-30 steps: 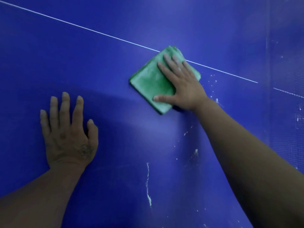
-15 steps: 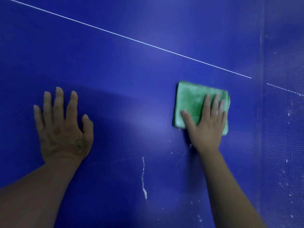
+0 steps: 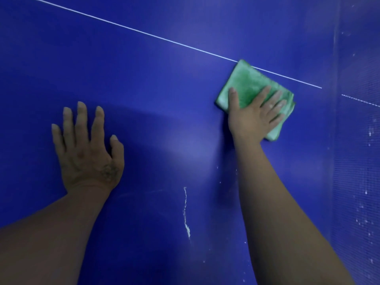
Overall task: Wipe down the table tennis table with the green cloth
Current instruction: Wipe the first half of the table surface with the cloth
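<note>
The right hand [image 3: 255,118] presses flat, fingers spread, on the cloth [image 3: 248,87]. The left hand [image 3: 88,153] lies spread on the table [image 3: 164,89]. The white streak [image 3: 186,212] near the arms could get missed, since the cloth is far from it.

One blue table tennis table [image 3: 156,83], filling the view. One green cloth [image 3: 249,87], folded. Two hands: one left hand [image 3: 88,153], one right hand [image 3: 251,118]. Two bare forearms, one per hand. One thin white line [image 3: 144,33] running diagonally across the surface. One net [image 3: 357,161], along the right edge. One long whitish streak [image 3: 186,212] low on the table. Small white specks around it and by the net: many, too fine to count.
</note>
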A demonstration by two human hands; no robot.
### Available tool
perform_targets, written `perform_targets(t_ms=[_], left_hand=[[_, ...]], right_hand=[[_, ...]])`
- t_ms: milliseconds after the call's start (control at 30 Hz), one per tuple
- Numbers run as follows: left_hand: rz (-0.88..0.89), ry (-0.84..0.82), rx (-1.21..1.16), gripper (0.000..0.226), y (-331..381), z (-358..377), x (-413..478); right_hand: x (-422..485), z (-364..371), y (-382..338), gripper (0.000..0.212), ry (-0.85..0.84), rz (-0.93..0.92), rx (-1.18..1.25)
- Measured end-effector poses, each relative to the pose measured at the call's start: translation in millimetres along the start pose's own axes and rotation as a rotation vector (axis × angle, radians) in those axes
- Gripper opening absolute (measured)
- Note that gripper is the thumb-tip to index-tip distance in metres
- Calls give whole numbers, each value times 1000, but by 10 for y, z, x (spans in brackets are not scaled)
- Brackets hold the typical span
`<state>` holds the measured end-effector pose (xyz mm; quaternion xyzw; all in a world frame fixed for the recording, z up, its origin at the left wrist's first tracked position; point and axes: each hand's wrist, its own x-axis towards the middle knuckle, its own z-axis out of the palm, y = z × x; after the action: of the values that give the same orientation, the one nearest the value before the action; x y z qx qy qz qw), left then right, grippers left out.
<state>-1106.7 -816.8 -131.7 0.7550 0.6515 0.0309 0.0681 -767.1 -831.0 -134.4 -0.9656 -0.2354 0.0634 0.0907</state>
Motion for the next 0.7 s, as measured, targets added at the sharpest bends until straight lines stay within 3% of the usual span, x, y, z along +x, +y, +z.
perform_targets(t_ms=[167,300,467,600,700], left_hand=[[-3,-3,11,73,26,-9,-20],[3,9,-12,73,27,-22,-23],[19,63,-74,71,17,-6,-22],[17,60,-83,71,18,-24,-56],[29,68,-74,71,4,-27,-76]], right_hand=[[-375,77,-190,106,-10,-124,-11],[-1246,108,58,102,26,-407,-60],[-2141,80,769,101,-98,-808,-24],[-1866,-16,863,97,-130,-956,-12],[-1354,-25,585,95,-114,-948,-36]])
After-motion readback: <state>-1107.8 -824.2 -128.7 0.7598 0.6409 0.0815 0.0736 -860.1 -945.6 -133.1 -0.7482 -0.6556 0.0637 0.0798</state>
